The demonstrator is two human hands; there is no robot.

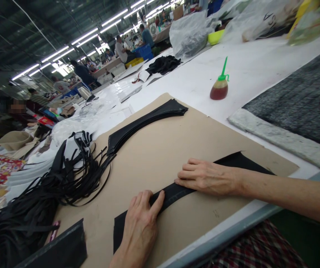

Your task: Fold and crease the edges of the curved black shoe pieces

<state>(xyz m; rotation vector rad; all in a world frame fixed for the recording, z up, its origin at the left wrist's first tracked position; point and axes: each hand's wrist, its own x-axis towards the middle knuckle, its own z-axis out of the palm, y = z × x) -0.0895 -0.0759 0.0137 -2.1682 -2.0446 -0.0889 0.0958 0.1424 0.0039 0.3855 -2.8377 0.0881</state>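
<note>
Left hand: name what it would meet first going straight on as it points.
Beyond the black strip it touches, the left hand would probably meet the stack of black pieces across the brown sheet, though depth is unclear.

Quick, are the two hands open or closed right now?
Left hand: open, thumb spread, pressing on a long curved black strip of thin material.
Right hand: open, palm down on the same strip.
</note>
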